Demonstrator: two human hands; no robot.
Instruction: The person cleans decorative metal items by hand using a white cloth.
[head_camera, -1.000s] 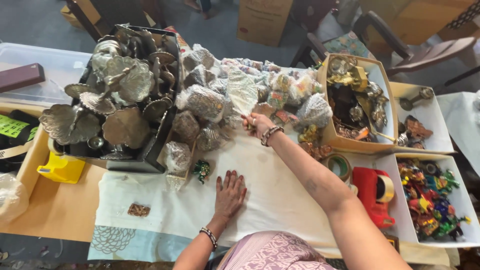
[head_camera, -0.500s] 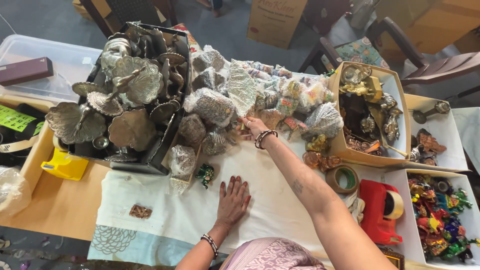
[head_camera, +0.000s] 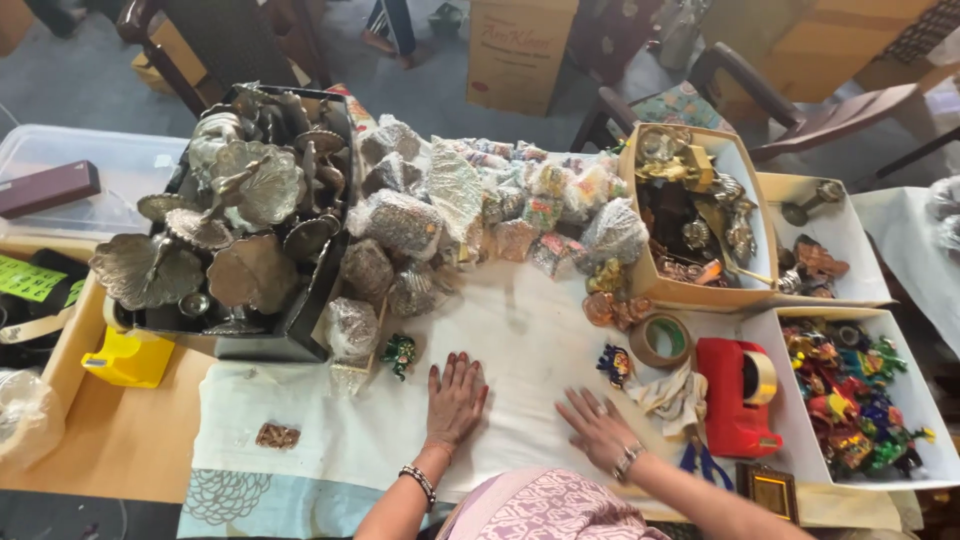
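Both hands flat, palms down, fingers spread, holding nothing: left hand (head_camera: 455, 400) and right hand (head_camera: 598, 428) press on the white cloth (head_camera: 520, 340) at the near table edge. Just right of the right hand: crumpled rag (head_camera: 672, 395), red tape dispenser (head_camera: 738, 395), tape roll (head_camera: 660, 340). Small green figurine (head_camera: 400, 353) beyond the left hand. Farther: wrapped bundles (head_camera: 470, 215), crate of brass pieces (head_camera: 235, 225).

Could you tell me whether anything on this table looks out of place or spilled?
Nothing looks spilled or broken. A few small pieces lie loose on the white cloth, outside the boxes: a green figurine, a brown piece and a dark blue ornament. Both hands, left and right, rest flat.
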